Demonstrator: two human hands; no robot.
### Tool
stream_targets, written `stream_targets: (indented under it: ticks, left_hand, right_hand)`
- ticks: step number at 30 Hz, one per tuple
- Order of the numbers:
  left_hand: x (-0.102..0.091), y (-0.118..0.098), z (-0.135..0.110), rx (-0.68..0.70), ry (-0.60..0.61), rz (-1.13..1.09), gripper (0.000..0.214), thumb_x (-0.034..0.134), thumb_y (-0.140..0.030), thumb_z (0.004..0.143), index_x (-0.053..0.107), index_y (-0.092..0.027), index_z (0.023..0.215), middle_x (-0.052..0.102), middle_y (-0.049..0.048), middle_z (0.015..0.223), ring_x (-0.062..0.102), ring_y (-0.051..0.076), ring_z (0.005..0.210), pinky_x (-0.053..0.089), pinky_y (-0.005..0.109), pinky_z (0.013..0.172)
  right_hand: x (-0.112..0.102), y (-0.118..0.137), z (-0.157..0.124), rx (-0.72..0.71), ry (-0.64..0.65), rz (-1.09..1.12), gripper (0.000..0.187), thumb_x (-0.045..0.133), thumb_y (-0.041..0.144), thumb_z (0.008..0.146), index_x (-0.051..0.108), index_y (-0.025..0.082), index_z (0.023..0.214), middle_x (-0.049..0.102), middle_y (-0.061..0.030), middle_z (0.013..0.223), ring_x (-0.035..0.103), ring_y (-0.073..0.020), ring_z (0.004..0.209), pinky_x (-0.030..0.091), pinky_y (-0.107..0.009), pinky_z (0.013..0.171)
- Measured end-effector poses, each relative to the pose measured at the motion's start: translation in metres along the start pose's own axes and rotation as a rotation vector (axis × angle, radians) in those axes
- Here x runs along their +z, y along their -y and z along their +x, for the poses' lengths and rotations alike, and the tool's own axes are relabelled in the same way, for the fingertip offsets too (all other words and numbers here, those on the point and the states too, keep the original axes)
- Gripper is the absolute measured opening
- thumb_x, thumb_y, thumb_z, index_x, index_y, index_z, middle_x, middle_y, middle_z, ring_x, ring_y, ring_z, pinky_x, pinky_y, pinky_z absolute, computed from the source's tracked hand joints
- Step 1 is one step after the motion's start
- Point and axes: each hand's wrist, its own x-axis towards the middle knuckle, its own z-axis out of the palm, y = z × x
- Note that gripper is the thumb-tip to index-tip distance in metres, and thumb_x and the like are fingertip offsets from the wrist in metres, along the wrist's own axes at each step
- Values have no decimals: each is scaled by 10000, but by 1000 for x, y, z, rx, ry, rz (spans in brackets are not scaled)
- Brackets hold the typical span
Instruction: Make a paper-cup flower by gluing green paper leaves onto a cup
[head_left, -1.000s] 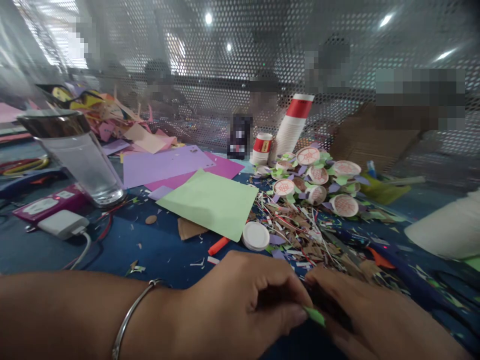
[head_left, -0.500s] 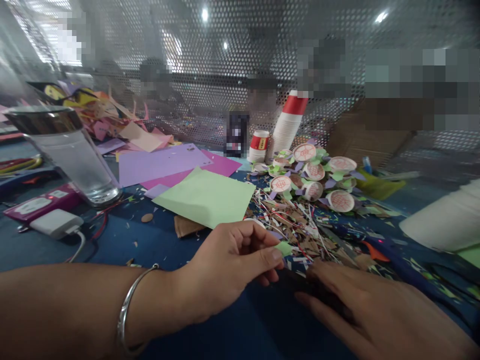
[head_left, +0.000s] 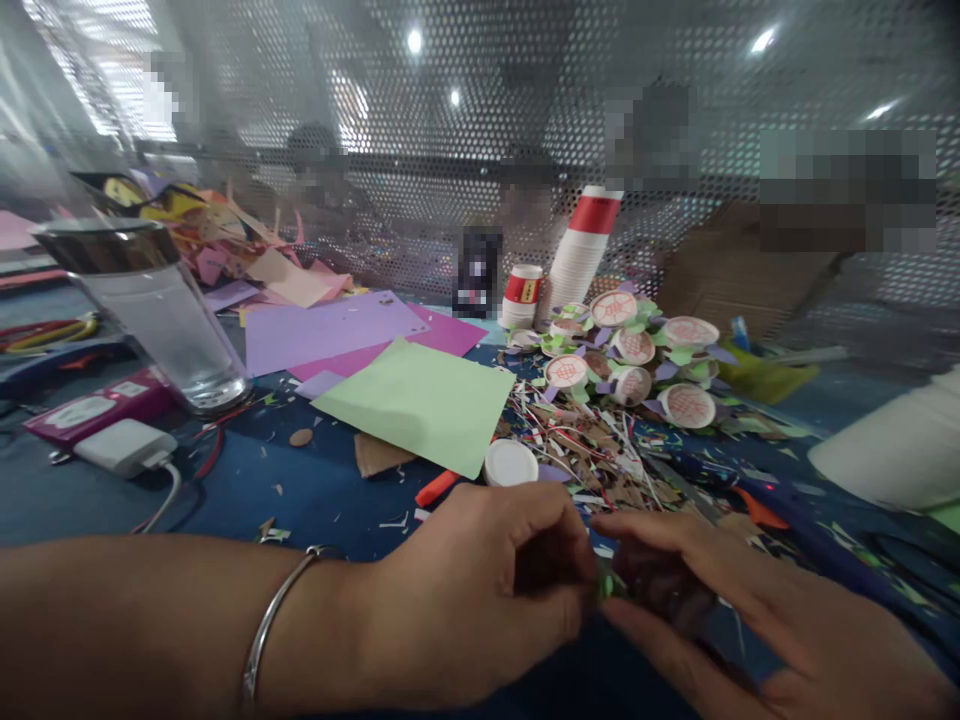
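Observation:
In my left hand [head_left: 487, 585], thumb and fingertips pinch a small piece of green paper [head_left: 609, 588]. My right hand [head_left: 750, 610] meets it from the right, with the thumb and a curled finger at the piece's edge and the index finger raised above. Most of the piece is hidden by fingers. Just beyond my left hand lies a round white paper cup base [head_left: 511, 463], with an orange-handled tool [head_left: 436, 487] beside it. A large sheet of green paper [head_left: 420, 400] lies behind them, over purple sheets [head_left: 322, 330].
Decorated cup bottoms [head_left: 630, 345] are heaped behind paper scraps [head_left: 592, 440]. Stacked paper cups [head_left: 577, 260] lean at the back. A glass of water [head_left: 165, 320] and a white charger [head_left: 126, 446] stand left. A white cup stack [head_left: 885, 450] lies right. Perforated metal [head_left: 420, 190] closes the back.
Both hands have come together at the small green piece. My left hand has moved slightly right and down, uncovering the white cup base and the orange handle. My right hand's fingers have lifted.

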Motion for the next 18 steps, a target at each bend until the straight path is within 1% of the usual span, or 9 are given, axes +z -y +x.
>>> stream_targets:
  ticks: [1,4,7,11,15,18]
  left_hand:
    - [0,0,0,-11,7,-35,112,697,-194,822,585,-192,833,565,-44,689,484,87,617,358,224,556]
    - [2,2,3,-77,38,-278,235,779,-246,795,557,-198,853,569,-47,689,520,89,618,387,220,574]
    - [3,4,5,-88,60,-438,364,855,-282,759,528,-209,900,596,-53,711,555,83,611,426,209,588]
    - [2,5,5,-89,70,-466,392,885,-286,744,544,-206,917,612,-62,666,566,74,586,441,187,574]
    - [-1,6,7,-110,90,-466,364,905,-279,711,581,-179,846,621,-46,642,577,70,582,436,170,558]
    - [-4,5,9,-120,130,-451,354,911,-264,696,590,-169,810,631,-36,638,586,69,581,439,159,547]
  right_hand:
    - [1,1,1,-11,2,26,298,644,465,953,629,340,1223,821,14,936,780,-211,667,625,-287,570]
    - [3,4,0,-13,15,64,261,662,436,947,664,346,1192,820,13,931,780,-219,675,665,-326,718]
    - [6,4,-2,-9,11,84,189,639,402,965,698,347,1136,823,11,954,795,-223,733,666,-321,767]
    - [7,4,-2,0,8,128,154,643,378,966,718,352,1098,821,18,966,795,-209,762,655,-283,759]
    - [2,7,5,11,58,220,138,671,320,945,725,337,1071,814,25,920,788,-180,748,626,-218,663]
    - [-2,11,10,-11,48,274,118,690,285,928,711,333,1034,798,56,862,770,-138,701,601,-165,633]
